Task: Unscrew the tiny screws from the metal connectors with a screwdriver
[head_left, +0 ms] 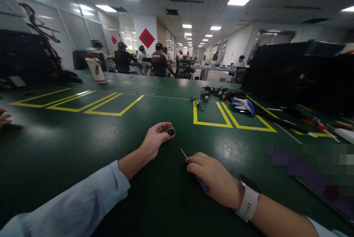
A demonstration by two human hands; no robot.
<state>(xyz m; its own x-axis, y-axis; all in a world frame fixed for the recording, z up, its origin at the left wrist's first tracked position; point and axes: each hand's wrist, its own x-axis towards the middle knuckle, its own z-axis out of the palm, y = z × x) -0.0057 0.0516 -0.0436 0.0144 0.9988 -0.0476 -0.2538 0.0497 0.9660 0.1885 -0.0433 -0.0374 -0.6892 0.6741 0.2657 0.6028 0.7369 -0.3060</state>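
My left hand point(155, 139) pinches a small metal cylinder point(171, 131) between thumb and fingers, its dark open end facing me. To the right and nearer, my right hand point(206, 176) is closed around a screwdriver point(202, 183) with a purplish handle. Its thin metal shaft points up and left toward the cylinder, with a gap between them. Both hands are just over the green tabletop point(132, 207). Farther back lie small metal parts point(197, 103) at a yellow-taped rectangle.
Dark cylindrical parts point(217, 92) and a blue-and-white glove point(243, 106) lie at the back right. Red-handled tools point(317, 123) rest farther right. A white cup point(96, 70) stands back left. Another person's hand point(4, 118) shows at the left edge; several people sit beyond.
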